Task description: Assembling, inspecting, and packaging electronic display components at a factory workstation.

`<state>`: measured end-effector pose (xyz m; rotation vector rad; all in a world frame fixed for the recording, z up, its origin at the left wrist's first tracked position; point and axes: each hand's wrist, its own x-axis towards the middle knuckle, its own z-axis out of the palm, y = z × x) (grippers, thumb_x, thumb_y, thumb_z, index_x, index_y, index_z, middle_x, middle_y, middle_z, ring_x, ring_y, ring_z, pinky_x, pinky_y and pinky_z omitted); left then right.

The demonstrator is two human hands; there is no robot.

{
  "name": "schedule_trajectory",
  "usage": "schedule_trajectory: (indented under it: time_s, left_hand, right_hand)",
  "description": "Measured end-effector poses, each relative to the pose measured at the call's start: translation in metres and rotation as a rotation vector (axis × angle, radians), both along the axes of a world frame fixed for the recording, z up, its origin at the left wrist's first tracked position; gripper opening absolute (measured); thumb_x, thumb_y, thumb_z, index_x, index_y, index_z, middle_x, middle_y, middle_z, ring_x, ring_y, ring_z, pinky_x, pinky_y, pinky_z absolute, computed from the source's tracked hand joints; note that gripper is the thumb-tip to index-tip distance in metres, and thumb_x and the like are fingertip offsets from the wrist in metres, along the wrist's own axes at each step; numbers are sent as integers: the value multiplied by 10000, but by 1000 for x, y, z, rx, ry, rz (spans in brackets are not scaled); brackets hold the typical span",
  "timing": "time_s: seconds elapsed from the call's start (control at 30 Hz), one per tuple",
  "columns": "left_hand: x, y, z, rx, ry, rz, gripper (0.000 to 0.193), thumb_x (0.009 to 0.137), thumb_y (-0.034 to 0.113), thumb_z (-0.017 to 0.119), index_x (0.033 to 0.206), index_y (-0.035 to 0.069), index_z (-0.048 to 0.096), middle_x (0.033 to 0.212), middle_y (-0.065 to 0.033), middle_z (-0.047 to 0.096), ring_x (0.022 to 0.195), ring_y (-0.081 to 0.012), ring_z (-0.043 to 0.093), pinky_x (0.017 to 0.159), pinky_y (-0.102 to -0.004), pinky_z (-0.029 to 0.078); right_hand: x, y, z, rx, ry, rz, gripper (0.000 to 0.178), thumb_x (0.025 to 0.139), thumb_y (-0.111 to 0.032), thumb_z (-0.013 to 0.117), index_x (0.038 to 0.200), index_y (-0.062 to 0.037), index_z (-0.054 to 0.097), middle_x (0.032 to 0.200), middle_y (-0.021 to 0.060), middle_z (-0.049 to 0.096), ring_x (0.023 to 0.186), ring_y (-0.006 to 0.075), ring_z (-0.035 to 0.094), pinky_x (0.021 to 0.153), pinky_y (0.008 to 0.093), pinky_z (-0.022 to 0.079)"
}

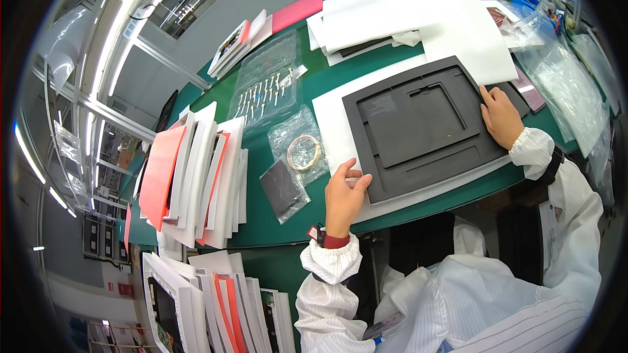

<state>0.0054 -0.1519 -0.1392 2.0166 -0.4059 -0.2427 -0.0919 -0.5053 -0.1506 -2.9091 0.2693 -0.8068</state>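
Observation:
In front of me a black plastic panel (418, 173) with a raised rectangular middle and a recessed opening lies on a white foam sheet (332, 121). My left hand (343, 199) is at its near left corner, with the thumb on the edge and the fingers curled beside it. At the opposite edge, my right hand (502, 117) grips the panel's right side, its fingers partly hidden. A smaller dark flat piece (510, 93) shows beyond the right hand.
Upright white foam sheets with red-faced pieces (162, 173) are stacked at left. Near them lie a bagged coil of tan cable (304, 152), a bagged black plate (280, 189) and a clear tray of small parts (265, 95). White foam (373, 13) and plastic bags (549, 72) lie farther back.

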Motion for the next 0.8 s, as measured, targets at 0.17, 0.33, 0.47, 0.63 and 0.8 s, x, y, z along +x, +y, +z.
schedule_trajectory:
  time_s: [0.17, 0.33, 0.47, 0.63, 0.8]
  left_hand:
    - [1, -12, 4, 346, -259, -17, 541, 800, 298, 640, 1181, -55, 490, 890, -181, 580, 799, -307, 580, 698, -369, 456]
    - [1, -17, 11, 408, -283, -70, 579, 803, 321, 633, 1211, -52, 462, 922, -217, 540, 834, -350, 557, 716, -393, 450]
    - [4, -22, 11, 483, -305, -102, 579, 814, 309, 617, 1241, -38, 440, 951, -237, 533, 852, -371, 567, 725, -404, 457]
    - [11, -23, 17, 570, -372, -63, 553, 815, 337, 608, 1189, -47, 475, 944, -238, 551, 846, -387, 575, 741, -414, 462]
    - [56, -31, -18, 338, -113, -57, 611, 768, 416, 653, 1084, -86, 511, 940, -248, 607, 887, -376, 590, 753, -402, 471]
  right_hand:
    - [3, 11, 14, -55, 220, -67, 390, 844, -95, 503, 1204, 41, 440, 866, 152, 504, 786, 310, 538, 685, 396, 461]
    - [11, -9, 32, 26, 410, -75, 423, 784, -99, 531, 1178, 33, 455, 866, 201, 590, 792, 366, 585, 683, 461, 469]
    - [9, -13, 42, 161, 449, -26, 446, 761, -87, 533, 1180, 33, 443, 934, 249, 588, 880, 392, 571, 767, 462, 452]
    - [21, -12, 43, 373, 445, -42, 448, 838, -194, 544, 1207, 24, 415, 1045, 263, 575, 989, 411, 539, 855, 434, 430]
    - [33, -50, 21, 737, 489, -56, 417, 847, -303, 586, 1044, 58, 514, 916, 187, 609, 812, 209, 588, 740, 322, 443]
